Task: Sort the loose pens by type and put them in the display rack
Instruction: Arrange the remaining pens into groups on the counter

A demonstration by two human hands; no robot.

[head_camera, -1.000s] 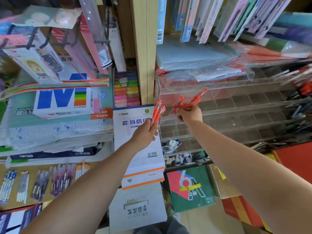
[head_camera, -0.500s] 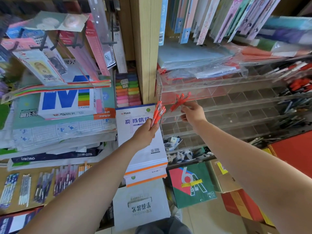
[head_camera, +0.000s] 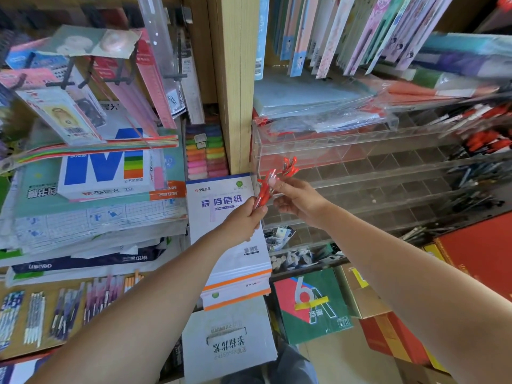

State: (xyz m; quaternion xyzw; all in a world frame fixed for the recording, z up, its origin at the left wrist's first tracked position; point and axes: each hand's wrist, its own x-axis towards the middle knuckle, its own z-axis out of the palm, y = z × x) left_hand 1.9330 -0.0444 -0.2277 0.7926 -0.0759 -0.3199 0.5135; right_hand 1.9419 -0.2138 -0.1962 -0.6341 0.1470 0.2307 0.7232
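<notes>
My left hand (head_camera: 243, 217) grips a small bunch of red pens (head_camera: 261, 194), tips pointing up towards the rack. My right hand (head_camera: 297, 200) is right beside it, thumb and fingers pinching the top of one pen in that bunch. A few more red pens (head_camera: 289, 164) stick out of a compartment at the upper left of the clear acrylic display rack (head_camera: 360, 173), just above my right hand and apart from it. Most compartments on the rack's left side look empty. Dark and red pens (head_camera: 484, 139) fill its right side.
A wooden shelf post (head_camera: 235, 87) stands left of the rack. Writing pads (head_camera: 227, 217) and paper packs (head_camera: 105, 170) are stacked to the left. Packaged pens (head_camera: 69, 309) lie at lower left. Cardboard boxes (head_camera: 313, 303) sit below the rack. Plastic folders (head_camera: 318, 101) lie on top of it.
My right hand let go of its red pens in the rack's upper-left compartment, then drew back left to the bunch in my left hand. The left hand has barely moved.
</notes>
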